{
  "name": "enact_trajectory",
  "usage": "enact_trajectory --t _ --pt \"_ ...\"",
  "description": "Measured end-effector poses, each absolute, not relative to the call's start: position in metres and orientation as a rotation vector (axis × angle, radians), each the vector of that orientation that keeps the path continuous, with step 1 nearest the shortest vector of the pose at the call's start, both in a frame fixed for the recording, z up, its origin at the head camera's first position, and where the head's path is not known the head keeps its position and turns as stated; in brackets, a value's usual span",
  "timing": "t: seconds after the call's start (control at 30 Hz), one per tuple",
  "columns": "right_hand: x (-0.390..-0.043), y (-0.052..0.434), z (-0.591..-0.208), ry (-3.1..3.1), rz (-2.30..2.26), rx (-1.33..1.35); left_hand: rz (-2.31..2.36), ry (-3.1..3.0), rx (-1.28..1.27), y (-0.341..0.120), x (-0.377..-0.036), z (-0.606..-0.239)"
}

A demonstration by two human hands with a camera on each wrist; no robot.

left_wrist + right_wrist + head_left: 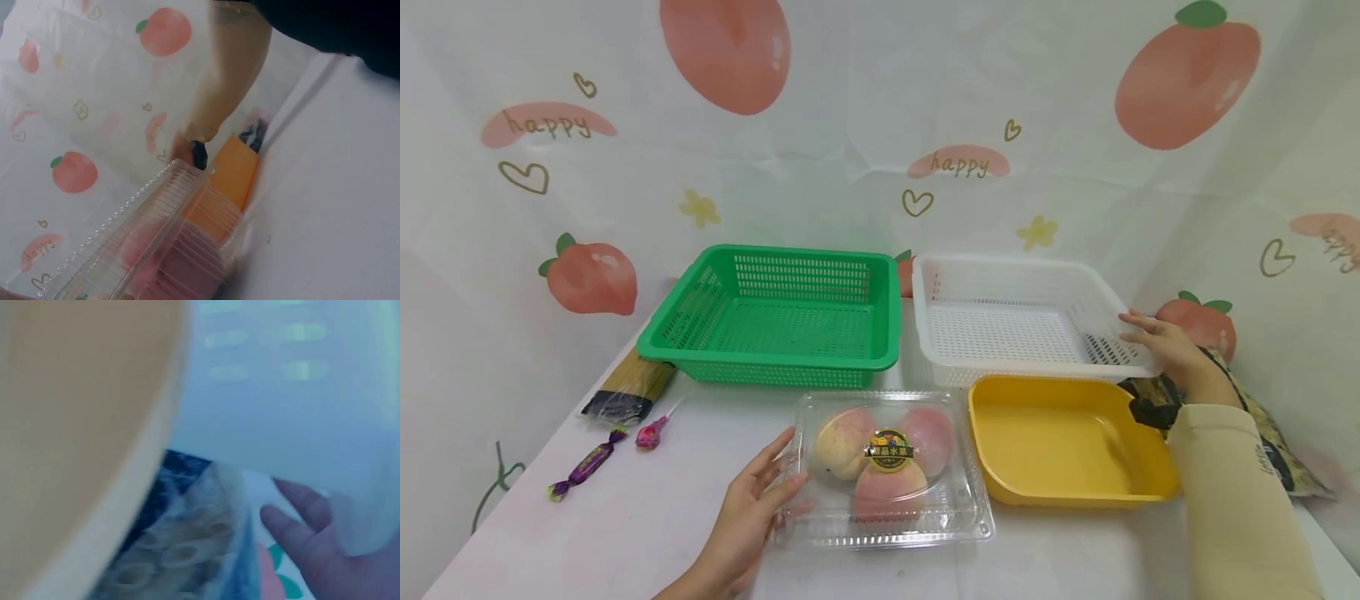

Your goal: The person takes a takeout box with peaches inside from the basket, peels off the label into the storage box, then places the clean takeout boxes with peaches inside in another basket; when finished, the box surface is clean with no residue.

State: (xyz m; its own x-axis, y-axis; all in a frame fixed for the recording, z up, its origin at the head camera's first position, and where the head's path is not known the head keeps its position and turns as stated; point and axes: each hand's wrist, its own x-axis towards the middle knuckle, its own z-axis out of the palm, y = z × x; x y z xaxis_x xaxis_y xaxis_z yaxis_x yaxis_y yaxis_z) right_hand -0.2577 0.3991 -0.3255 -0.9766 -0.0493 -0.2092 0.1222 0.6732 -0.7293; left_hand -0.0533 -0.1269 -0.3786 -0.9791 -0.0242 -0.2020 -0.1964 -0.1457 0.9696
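A clear plastic box of peaches (889, 467) with a round dark label lies at the front middle of the table. My left hand (748, 500) grips its left side, thumb over the lid edge. In the left wrist view the ribbed box (181, 237) is close up, peaches showing through. My right hand (1165, 346) is at the right rim of the white slotted basket (1037, 368), fingers fairly straight and reaching over it. In the right wrist view this hand (312, 537) is partly hidden by the basket edge (250, 431); one fingertip stands apart from it.
A green basket (775, 362) stands at back left, a yellow basin (1060, 450) in front of the white one. Far left lie a packet of noodle-like sticks (632, 383), a lollipop (651, 435) and a purple-wrapped candy (587, 460). Filled bags (1277, 442) lie under the right forearm.
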Motion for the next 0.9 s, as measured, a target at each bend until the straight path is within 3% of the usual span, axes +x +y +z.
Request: enact_trajectory --t 0.33,0.63,0.9 --pt "-0.242 0.366 -0.290 2.703 -1.081 -0.056 2.096 2.106 -0.155 -0.133 -0.064 -0.373" --pt "-0.238 0.310 -0.273 2.817 -0.881 -0.392 1.658 2.608 0.350 -0.135 -0.100 -0.378" --pt "-0.225 0.256 -0.273 2.880 -0.668 -0.713 1.539 2.622 0.525 -0.132 -0.125 -0.375"
